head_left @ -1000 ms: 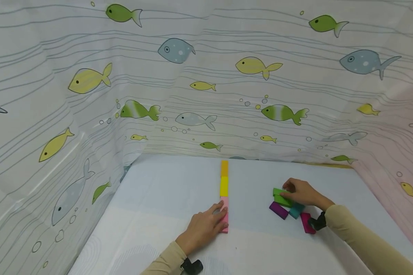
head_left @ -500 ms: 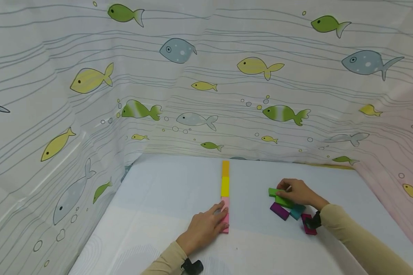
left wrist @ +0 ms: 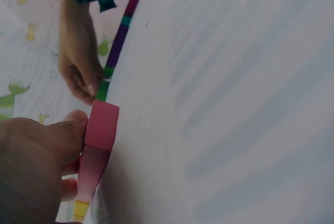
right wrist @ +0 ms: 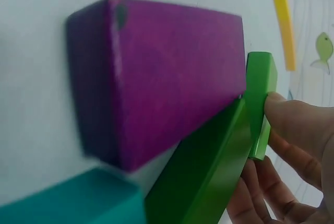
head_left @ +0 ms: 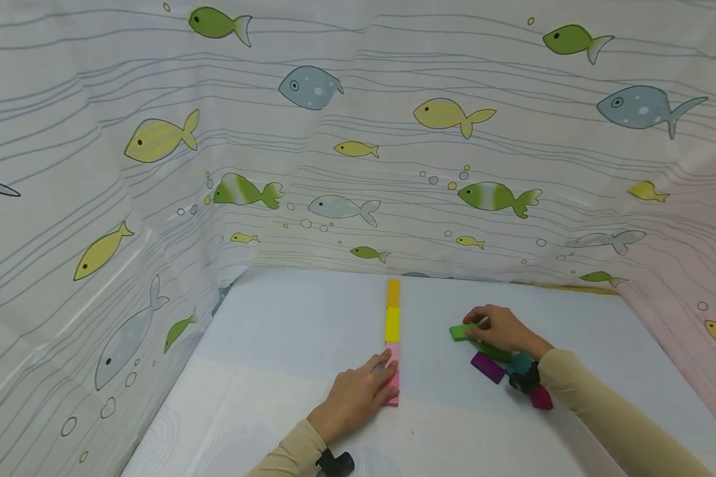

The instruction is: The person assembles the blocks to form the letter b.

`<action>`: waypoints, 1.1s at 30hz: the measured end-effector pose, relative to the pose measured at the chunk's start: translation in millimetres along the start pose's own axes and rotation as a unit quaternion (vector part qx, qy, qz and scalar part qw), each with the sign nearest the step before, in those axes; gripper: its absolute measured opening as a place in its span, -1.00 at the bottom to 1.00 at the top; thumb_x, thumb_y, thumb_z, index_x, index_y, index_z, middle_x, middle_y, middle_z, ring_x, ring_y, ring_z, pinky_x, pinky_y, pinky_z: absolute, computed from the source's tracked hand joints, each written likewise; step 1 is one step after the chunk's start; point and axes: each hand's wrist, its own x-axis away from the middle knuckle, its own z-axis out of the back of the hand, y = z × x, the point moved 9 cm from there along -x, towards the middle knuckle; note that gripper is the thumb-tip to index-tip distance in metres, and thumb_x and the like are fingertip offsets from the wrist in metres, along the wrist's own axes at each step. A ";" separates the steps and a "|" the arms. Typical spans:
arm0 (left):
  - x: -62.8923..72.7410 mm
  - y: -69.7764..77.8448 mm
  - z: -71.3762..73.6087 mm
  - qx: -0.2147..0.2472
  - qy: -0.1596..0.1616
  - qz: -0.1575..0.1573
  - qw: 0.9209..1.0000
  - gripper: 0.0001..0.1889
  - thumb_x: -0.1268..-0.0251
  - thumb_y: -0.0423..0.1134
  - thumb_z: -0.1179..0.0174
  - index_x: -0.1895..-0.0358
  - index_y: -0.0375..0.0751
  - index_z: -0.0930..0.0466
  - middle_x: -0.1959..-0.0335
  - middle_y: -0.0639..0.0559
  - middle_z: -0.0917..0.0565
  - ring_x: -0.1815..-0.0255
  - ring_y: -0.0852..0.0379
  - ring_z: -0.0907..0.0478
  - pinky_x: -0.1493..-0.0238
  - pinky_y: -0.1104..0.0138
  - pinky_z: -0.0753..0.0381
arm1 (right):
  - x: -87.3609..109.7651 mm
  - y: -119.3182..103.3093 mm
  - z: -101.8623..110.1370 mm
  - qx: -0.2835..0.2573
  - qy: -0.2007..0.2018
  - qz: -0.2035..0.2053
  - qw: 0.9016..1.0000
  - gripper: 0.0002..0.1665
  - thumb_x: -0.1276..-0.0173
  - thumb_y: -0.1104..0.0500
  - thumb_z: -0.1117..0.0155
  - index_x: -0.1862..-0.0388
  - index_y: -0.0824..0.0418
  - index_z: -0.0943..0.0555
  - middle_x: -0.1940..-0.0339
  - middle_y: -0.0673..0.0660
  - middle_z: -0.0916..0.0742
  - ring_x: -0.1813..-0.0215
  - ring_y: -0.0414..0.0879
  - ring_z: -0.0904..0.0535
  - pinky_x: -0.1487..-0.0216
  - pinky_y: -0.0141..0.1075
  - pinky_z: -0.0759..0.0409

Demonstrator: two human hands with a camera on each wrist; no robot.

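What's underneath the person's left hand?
Under the fingers of the left hand lie a pale pink block and a deeper pink block. The fingers cover parts of both; in the head view, whatever is beneath the palm is hidden.

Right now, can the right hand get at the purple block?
Likely yes: the purple block lies close by with nothing on top, though the right hand would first need to release the light green block.
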 end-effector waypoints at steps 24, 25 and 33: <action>-0.1 1.8 1.6 0.000 0.004 -0.003 1.000 -0.49 -0.56 0.10 -0.23 -0.43 0.00 -0.63 -0.48 -0.01 -0.58 0.17 -0.03 -0.83 0.25 0.21 -0.69 | -32.0 -28.6 -19.4 0.003 0.037 0.012 0.999 -0.60 -0.44 -0.02 -0.49 -0.05 0.25 -0.72 0.17 0.07 -0.76 0.12 -0.11 -0.61 0.01 -0.20 -0.62; -0.2 1.8 1.4 0.000 0.004 -0.003 1.000 -0.49 -0.56 0.10 -0.23 -0.43 0.00 -0.63 -0.48 -0.01 -0.58 0.18 -0.02 -0.83 0.25 0.21 -0.69 | -33.1 -30.1 -20.2 0.001 0.037 0.012 0.999 -0.60 -0.44 -0.02 -0.50 -0.05 0.25 -0.71 0.17 0.08 -0.76 0.11 -0.10 -0.62 0.00 -0.17 -0.62; -0.6 1.7 1.2 -0.005 0.002 -0.005 1.000 -0.49 -0.57 0.11 -0.21 -0.43 0.01 -0.63 -0.48 -0.01 -0.58 0.21 -0.03 -0.83 0.25 0.20 -0.70 | -40.9 -42.7 -26.9 -0.013 0.034 0.003 0.999 -0.58 -0.40 0.01 -0.54 -0.04 0.27 -0.71 0.17 0.08 -0.76 0.11 -0.08 -0.62 -0.04 -0.14 -0.65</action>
